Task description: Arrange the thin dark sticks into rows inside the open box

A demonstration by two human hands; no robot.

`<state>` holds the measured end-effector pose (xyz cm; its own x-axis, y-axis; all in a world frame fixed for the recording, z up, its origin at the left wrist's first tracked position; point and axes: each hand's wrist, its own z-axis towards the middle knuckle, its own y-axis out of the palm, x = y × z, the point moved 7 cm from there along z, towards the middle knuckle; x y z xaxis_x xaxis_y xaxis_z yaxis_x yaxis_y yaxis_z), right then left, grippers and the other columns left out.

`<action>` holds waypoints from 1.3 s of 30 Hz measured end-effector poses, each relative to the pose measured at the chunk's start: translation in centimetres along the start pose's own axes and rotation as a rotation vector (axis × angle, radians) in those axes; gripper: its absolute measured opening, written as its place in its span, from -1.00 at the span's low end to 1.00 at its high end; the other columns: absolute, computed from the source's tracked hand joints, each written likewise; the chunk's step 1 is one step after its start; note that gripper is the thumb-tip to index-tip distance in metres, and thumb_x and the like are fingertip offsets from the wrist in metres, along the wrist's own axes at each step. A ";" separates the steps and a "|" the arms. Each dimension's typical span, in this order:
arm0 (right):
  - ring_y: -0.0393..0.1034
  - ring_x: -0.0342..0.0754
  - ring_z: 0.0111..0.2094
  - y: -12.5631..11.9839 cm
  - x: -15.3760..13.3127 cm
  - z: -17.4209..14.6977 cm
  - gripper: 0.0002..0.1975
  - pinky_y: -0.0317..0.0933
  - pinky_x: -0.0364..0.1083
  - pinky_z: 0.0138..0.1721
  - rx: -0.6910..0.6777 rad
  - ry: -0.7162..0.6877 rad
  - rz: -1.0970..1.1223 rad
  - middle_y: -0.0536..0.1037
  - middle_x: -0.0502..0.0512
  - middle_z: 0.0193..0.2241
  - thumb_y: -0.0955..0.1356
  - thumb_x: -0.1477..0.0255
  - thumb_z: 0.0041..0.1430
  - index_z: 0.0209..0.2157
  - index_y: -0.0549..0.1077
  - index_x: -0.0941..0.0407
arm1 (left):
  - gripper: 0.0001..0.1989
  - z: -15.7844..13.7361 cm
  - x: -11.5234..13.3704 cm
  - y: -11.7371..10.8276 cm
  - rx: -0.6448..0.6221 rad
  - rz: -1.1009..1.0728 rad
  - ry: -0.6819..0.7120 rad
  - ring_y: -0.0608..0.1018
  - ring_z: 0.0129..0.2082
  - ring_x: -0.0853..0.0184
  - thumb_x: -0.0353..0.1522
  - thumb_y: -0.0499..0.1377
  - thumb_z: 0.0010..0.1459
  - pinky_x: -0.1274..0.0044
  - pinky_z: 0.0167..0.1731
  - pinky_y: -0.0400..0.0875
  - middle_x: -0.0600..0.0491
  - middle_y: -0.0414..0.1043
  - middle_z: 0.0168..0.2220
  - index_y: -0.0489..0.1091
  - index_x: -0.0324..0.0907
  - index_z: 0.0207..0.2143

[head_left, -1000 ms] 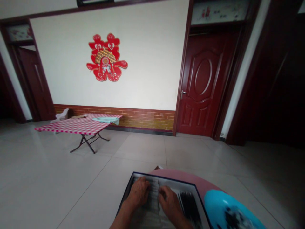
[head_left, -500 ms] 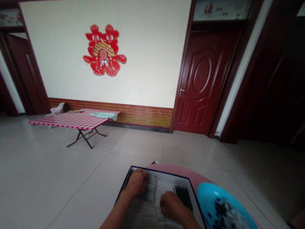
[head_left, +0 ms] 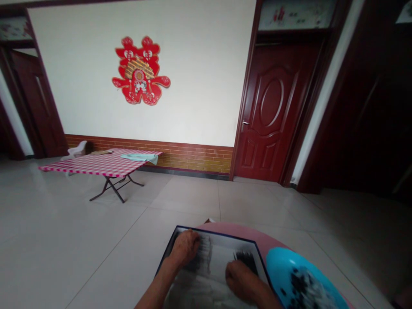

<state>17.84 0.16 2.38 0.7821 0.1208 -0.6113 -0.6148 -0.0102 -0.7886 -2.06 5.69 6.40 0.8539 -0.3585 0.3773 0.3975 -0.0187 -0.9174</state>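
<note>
A shallow white tray [head_left: 222, 249] with a dark blue rim lies below me. Over its left side is my left hand [head_left: 186, 248], its fingers curled down at a row of thin, grey-and-dark slender pieces [head_left: 203, 253]. What those fingers pinch is hidden. My right hand [head_left: 240, 278] is closed in the right half of the tray, just in front of a bundle of thin black sticks [head_left: 246, 258]. Anything inside its grip cannot be made out. More pale slender pieces [head_left: 196, 289] cover the near part of the tray, blurred.
The tray rests on a round pink table [head_left: 260, 240]. Right of it stands a bright blue basin [head_left: 277, 257] holding many small black and whitish pieces. Farther off are a low folding table [head_left: 93, 164] with a checked cloth, a tiled floor [head_left: 180, 195] and a dark red door [head_left: 270, 111].
My right hand has moved right, from the middle of the tray towards the black bundle. My left hand stays in about the same spot.
</note>
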 end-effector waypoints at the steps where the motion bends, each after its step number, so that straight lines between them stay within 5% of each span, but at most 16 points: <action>1: 0.33 -0.09 -0.50 -0.5 -0.1 0.0 -0.85 0.09 -0.12 -0.41 -0.015 -0.011 0.009 0.49 0.00 -0.60 0.30 0.59 -0.25 -0.67 0.46 0.09 | -0.78 0.0 -0.1 0.0 0.003 -0.039 -0.012 0.50 -0.13 0.19 -0.43 0.04 0.17 0.41 -0.08 0.27 -0.08 0.51 -0.21 0.47 -0.20 -0.25; 5: 0.38 -0.04 -0.42 -3.3 -0.4 0.5 -0.84 0.13 -0.11 -0.36 -0.021 -0.058 0.023 0.54 0.07 -0.53 0.27 0.56 -0.15 -0.60 0.48 0.11 | -0.69 0.3 -0.4 0.1 0.040 -0.262 -0.081 0.52 -0.18 0.16 -0.29 -0.03 0.24 0.42 -0.13 0.28 -0.07 0.53 -0.31 0.49 -0.20 -0.32; 10: 0.37 -0.08 -0.49 -4.7 0.3 2.0 -0.84 0.12 -0.14 -0.45 -0.026 0.047 0.160 0.50 0.02 -0.59 0.23 0.46 -0.07 -0.53 0.43 0.13 | -0.49 1.0 0.7 1.7 0.042 -0.701 -0.155 0.54 -0.38 0.23 -0.03 -0.05 0.18 0.51 -0.43 0.34 -0.01 0.52 -0.43 0.48 -0.24 -0.29; 15: 0.34 -0.11 -0.54 -2.1 0.0 2.7 -0.86 0.12 -0.17 -0.50 0.002 0.108 0.391 0.47 -0.02 -0.61 0.25 0.40 -0.07 -0.48 0.41 0.13 | -0.42 1.7 3.3 3.7 0.066 -1.092 -0.216 0.55 -0.37 0.29 0.05 0.03 0.06 0.56 -0.48 0.33 0.01 0.52 -0.34 0.44 -0.21 -0.12; 21: 0.36 -0.12 -0.55 0.8 -0.6 2.4 -0.86 0.16 -0.18 -0.49 -0.069 0.064 0.480 0.48 -0.04 -0.62 0.26 0.41 -0.05 -0.45 0.44 0.13 | -0.35 2.8 4.0 4.2 0.213 -1.294 -0.221 0.47 -0.52 0.41 0.11 0.08 -0.01 0.59 -0.51 0.31 0.07 0.44 -0.45 0.39 -0.23 -0.11; 25: 0.47 -0.06 -0.39 -1.9 1.2 2.7 -0.76 0.23 -0.15 -0.35 0.047 0.039 0.067 0.60 0.06 -0.47 0.22 0.49 -0.01 -0.42 0.53 0.13 | -0.46 2.9 2.6 4.2 0.290 -1.246 -0.215 0.41 -0.62 0.41 0.02 0.10 0.05 0.59 -0.59 0.26 0.14 0.37 -0.59 0.43 -0.24 -0.14; 28: 0.49 0.00 -0.28 -3.5 2.7 3.0 -0.73 0.22 -0.12 -0.23 0.101 0.062 -0.127 0.64 0.13 -0.39 0.23 0.59 -0.05 -0.47 0.56 0.14 | -0.62 2.6 1.7 4.0 0.368 -1.127 -0.179 0.54 -0.37 0.27 -0.14 0.15 0.09 0.52 -0.37 0.38 0.03 0.52 -0.41 0.46 -0.18 -0.12; 33: 0.51 0.03 -0.33 -2.4 3.2 3.0 -0.75 0.21 -0.13 -0.29 0.071 0.124 -0.277 0.63 0.18 -0.47 0.27 0.67 -0.09 -0.58 0.56 0.15 | -0.65 1.7 3.5 3.9 0.387 -0.420 0.031 0.58 -0.18 0.18 -0.31 -0.02 0.26 0.40 -0.14 0.39 -0.07 0.56 -0.16 0.40 -0.13 0.02; 39: 0.52 0.16 -0.20 -1.7 2.8 2.9 -0.75 0.25 -0.07 -0.24 0.112 0.226 -0.388 0.61 0.43 -0.26 0.27 0.68 -0.01 -0.35 0.58 0.28 | -0.67 1.4 4.7 4.2 0.312 -0.179 0.121 0.59 -0.18 0.22 -0.35 -0.06 0.30 0.45 -0.16 0.43 -0.04 0.56 -0.15 0.38 -0.12 0.01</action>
<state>20.79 3.40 2.18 0.9515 -0.1254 -0.2810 -0.2694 0.1014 -0.9577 4.09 5.22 4.53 0.7228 -0.4837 0.4936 0.6362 0.1870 -0.7485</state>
